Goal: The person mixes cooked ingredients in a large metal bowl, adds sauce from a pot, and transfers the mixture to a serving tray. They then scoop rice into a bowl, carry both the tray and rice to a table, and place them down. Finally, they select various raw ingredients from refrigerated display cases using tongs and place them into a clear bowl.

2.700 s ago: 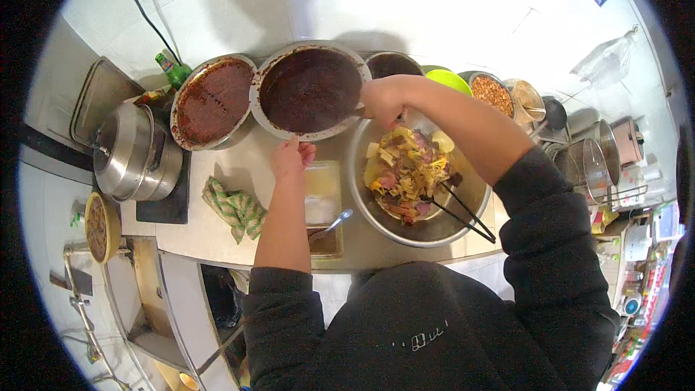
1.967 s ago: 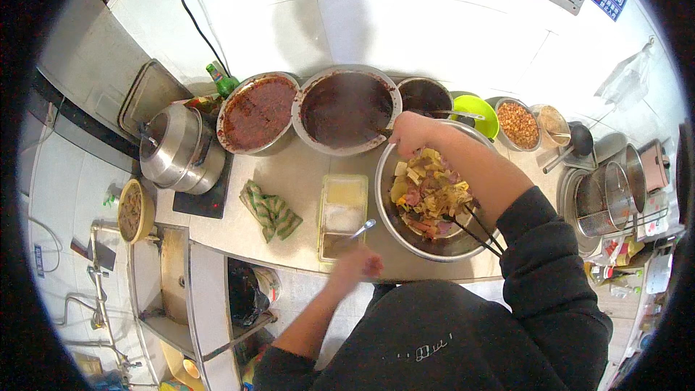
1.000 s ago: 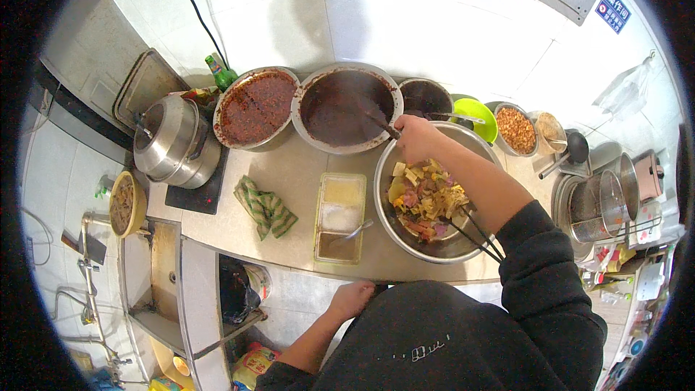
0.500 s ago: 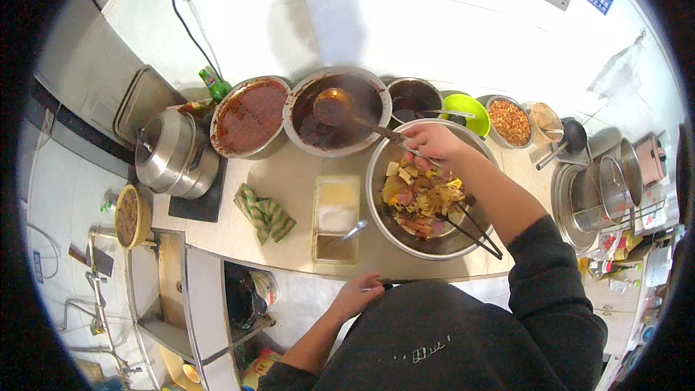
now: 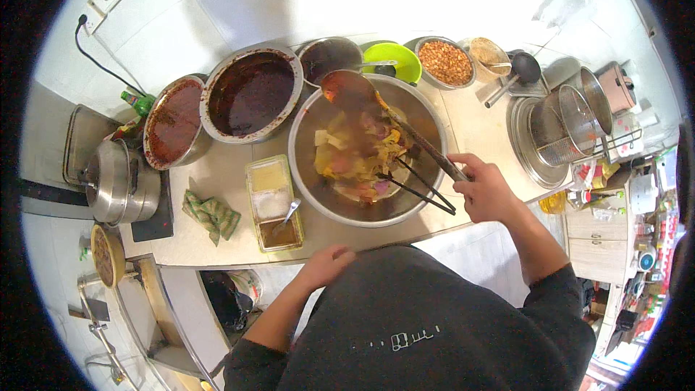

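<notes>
My right hand (image 5: 483,187) grips the end of a long-handled ladle (image 5: 351,90). The ladle's scoop, coated in reddish-brown oil, hangs tilted above the far rim of a large metal bowl (image 5: 298,177). Mixed sliced food (image 5: 351,152), yellowish and pinkish, lies in this bowl. Two thin black handles, which look like tongs (image 5: 427,190), stick out of the food toward me. Near the counter's front edge my left hand (image 5: 329,266) rests against my dark shirt, fingers laid flat and holding nothing visible; their tips are partly hidden.
Behind stand a pot of dark sauce (image 5: 253,94), a pot of red sauce (image 5: 174,119), a smaller pot (image 5: 326,58), a green bowl (image 5: 405,61) and a bowl of nuts (image 5: 445,63). A three-part seasoning tray (image 5: 271,206) and striped cloth (image 5: 210,216) lie left; wire strainers (image 5: 554,127) stand right.
My right hand has drawn back to the right with the ladle. The ladle's scoop has come out of the dark sauce pot and over the large bowl. The view has shifted right.
</notes>
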`<state>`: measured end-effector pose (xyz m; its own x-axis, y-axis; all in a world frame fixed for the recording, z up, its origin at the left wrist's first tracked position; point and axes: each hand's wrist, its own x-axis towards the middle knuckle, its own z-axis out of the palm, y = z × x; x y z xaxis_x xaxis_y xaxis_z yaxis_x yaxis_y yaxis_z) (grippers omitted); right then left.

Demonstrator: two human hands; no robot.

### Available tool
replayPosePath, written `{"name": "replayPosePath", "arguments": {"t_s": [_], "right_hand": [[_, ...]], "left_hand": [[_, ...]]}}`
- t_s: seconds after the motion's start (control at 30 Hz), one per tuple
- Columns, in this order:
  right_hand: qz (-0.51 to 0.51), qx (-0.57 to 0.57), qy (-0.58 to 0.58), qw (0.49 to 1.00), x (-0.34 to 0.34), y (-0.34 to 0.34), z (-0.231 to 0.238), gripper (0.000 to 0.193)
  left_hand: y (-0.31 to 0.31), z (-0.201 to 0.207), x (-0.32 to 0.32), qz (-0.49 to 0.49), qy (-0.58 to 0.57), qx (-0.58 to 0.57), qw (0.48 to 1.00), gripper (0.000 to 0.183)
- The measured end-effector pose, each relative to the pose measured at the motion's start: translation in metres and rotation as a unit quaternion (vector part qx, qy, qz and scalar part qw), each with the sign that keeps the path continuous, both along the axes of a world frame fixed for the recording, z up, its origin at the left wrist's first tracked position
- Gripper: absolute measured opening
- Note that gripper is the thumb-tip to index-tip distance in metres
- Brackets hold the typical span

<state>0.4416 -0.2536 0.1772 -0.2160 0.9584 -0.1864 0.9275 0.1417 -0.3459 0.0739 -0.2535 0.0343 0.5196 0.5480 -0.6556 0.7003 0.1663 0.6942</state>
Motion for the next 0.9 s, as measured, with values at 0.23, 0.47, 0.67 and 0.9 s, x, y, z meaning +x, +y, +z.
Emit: {"name": "replayPosePath", "arguments": {"t_s": [0.23,0.47,0.67,0.9], "right_hand": [[-0.248,0.033,0.141,0.958,0.014,-0.064,-0.031,0.047],[-0.119,0.057,0.181,0.974,0.017,-0.057,-0.044,0.022],[-0.024,0.075,0.38,0.922,-0.029,0.033,-0.009,0.022],[0.298,0.111,-0.038,0.947,-0.156,0.212,-0.059,0.018]], "left_hand": [[0.007,-0.03,0.017,0.239,-0.111,-0.168,0.95,0.053],[0.014,-0.024,0.028,0.336,-0.184,-0.184,0.905,0.037],[0.02,-0.024,0.033,0.406,-0.223,-0.212,0.86,0.027],[0.02,-0.025,0.041,0.431,-0.288,-0.17,0.838,0.026]]}}
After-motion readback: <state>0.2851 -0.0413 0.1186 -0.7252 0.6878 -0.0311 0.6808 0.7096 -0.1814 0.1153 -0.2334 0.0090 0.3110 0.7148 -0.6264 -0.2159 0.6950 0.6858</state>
